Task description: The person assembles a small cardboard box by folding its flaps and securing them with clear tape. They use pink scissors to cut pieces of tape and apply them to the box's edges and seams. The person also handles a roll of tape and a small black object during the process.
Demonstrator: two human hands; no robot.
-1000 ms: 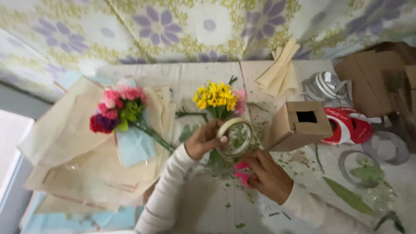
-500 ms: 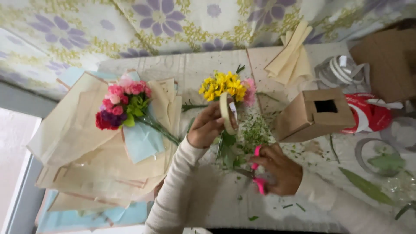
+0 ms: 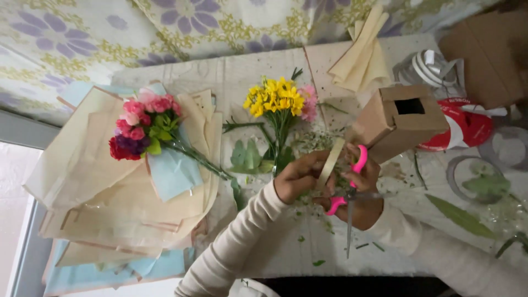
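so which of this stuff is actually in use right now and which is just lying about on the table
In use:
- left hand holding the roll of tape
- right hand holding the pink-handled scissors
- yellow flower bunch, stems next to the hands

Lying about:
- pink and red bouquet on the wrapping paper sheets
- cardboard box
- folded cream paper
- loose leaf

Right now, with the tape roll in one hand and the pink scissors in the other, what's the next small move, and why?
Probably bring the blades up to the tape and snip. The left hand holds the tape roll on edge, and the right hand grips the pink-handled scissors with the blades pointing down, away from the roll. The yellow flower bunch lies just above both hands. Whether a strip is pulled free is too small to tell.
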